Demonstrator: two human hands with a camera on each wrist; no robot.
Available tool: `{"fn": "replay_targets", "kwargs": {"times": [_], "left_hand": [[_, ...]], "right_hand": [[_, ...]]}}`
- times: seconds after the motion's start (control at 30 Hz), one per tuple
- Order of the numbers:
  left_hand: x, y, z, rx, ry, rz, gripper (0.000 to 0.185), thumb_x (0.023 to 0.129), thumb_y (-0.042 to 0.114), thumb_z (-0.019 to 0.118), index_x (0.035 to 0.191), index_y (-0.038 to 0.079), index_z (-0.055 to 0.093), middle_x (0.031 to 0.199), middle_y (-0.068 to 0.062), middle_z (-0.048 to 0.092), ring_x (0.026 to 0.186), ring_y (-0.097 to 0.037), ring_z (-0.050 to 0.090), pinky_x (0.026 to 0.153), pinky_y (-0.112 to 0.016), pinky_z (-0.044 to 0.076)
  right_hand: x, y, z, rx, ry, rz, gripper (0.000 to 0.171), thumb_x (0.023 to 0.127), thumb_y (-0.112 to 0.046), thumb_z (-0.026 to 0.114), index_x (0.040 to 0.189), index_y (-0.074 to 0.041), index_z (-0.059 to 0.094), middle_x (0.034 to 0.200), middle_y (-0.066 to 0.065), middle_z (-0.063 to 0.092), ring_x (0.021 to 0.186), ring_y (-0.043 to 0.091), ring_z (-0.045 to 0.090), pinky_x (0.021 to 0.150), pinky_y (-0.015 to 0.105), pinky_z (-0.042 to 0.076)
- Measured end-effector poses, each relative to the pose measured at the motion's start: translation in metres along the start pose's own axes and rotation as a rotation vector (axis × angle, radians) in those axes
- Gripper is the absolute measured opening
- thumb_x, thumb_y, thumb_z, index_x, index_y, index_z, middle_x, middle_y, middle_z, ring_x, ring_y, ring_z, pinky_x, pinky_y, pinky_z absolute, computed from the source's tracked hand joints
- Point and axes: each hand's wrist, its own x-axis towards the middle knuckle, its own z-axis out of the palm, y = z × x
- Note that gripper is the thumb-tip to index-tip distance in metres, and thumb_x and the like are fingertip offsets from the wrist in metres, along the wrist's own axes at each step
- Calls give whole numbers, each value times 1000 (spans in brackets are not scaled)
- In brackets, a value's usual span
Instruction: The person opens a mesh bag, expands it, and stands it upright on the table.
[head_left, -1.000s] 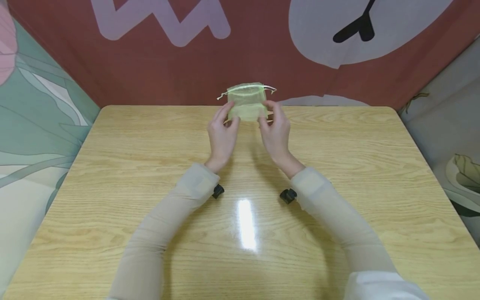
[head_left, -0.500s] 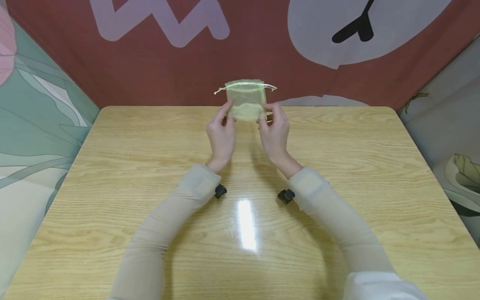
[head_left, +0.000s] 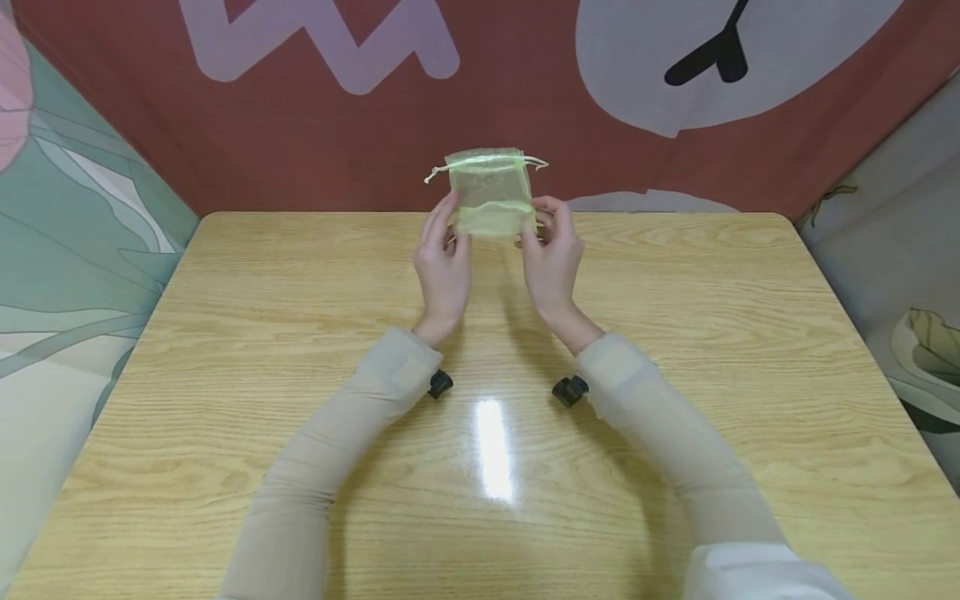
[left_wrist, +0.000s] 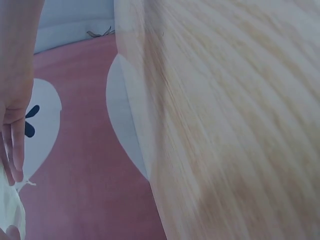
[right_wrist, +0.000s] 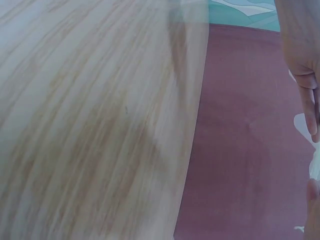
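Observation:
A small sheer yellow-green drawstring pouch [head_left: 489, 193] is held upright above the far edge of the wooden table [head_left: 225, 333]. My left hand [head_left: 444, 260] pinches its lower left side and my right hand [head_left: 552, 254] pinches its lower right side. Pale drawstring ends [head_left: 536, 161] stick out at both sides of the pouch top. In the left wrist view a sliver of the pouch [left_wrist: 10, 212] shows beside the fingers [left_wrist: 15, 145]. In the right wrist view only fingers [right_wrist: 307, 95] and a pale bit of the pouch [right_wrist: 315, 162] show at the right edge.
A red backdrop with pale shapes [head_left: 337, 125] rises behind the table. Patterned cloth panels stand at the left [head_left: 67, 250] and right [head_left: 900, 275]. Black wrist-camera mounts [head_left: 438, 383] [head_left: 570, 390] sit under the sleeves.
Both hands have lifted the pouch slightly higher and drawn a little closer together; the pouch now stands taller against the red backdrop.

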Motion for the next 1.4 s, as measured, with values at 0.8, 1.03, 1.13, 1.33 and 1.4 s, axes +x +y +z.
{"fn": "replay_targets", "kwargs": {"times": [0.8,1.03,1.13,1.33,1.4], "left_hand": [[3,-1,-4,-99,-131,-105,55,86,-7,60,139,0,46,145,-12,46,96,-29,66,82,-23,58],[4,-4,-6,-71,-144,-77,54,87,-6,62,139,-1,46,145,-14,46,89,-32,66,81,-22,58],[4,-5,-7,-59,-160,-83,55,87,-4,63,140,-1,44,142,-15,47,90,-32,67,81,-25,59],[7,-6,-10,-118,-263,-179,74,86,0,67,148,3,28,141,-19,47,107,-34,64,88,-35,57],[8,-6,-11,-151,-317,-243,81,84,-1,69,150,6,22,141,-19,47,112,-33,61,92,-37,55]], "right_hand": [[-3,-1,-1,8,-150,75,37,91,-5,58,127,3,51,116,21,61,91,33,69,70,12,56],[-2,-2,-2,96,-153,81,37,91,-1,58,127,5,49,115,21,60,71,0,65,63,16,57],[-2,-2,-3,127,-151,89,36,91,0,57,126,6,49,114,22,60,66,-8,61,63,24,59],[0,-1,-4,167,-128,110,34,92,2,55,125,7,49,114,21,59,64,-8,61,63,26,59],[0,-1,-5,171,-118,115,33,91,3,54,124,7,49,115,21,59,64,-7,61,62,21,58]]}}
